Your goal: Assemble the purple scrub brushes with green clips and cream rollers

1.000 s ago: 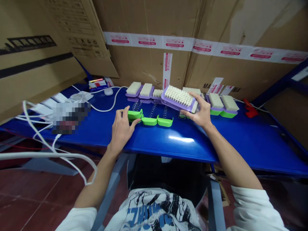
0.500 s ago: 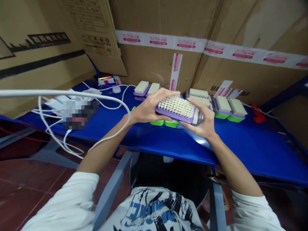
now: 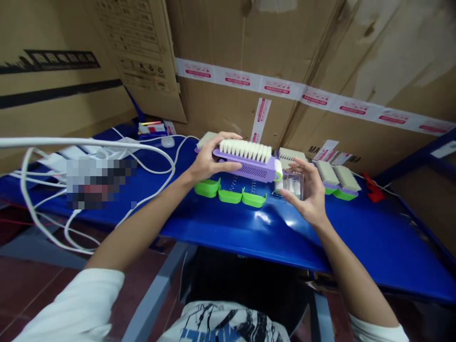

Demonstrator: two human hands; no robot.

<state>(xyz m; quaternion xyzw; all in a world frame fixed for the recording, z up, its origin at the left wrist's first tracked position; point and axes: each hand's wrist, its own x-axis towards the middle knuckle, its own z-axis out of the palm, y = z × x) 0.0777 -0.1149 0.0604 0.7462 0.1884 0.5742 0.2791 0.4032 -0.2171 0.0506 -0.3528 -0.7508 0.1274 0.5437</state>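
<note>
My left hand [image 3: 208, 164] grips the left end of a purple scrubbing brush [image 3: 245, 159] with cream bristles facing up, held above the table. Slots run along its purple side, and a light green bit shows at its right end. My right hand [image 3: 308, 190] is just right of the brush, thumb and fingers apart. Behind the gap between them sits a clear plastic box [image 3: 294, 185] with whitish contents; whether the fingers touch it I cannot tell. Below the brush are bright green trays [image 3: 230, 196], with thin coil springs [image 3: 253, 186] showing above them.
More cream-bristled brushes [image 3: 345, 179] stand along the cardboard wall [image 3: 221, 33], some on green bases. A red object [image 3: 374, 188] lies at the right. White cables [image 3: 167, 166] and a power strip [image 3: 96, 151] crowd the left of the blue table [image 3: 213, 232].
The brush has tilted so its slotted side faces me. My right hand has come off its right end and spread. The green trays and springs are now more exposed.
</note>
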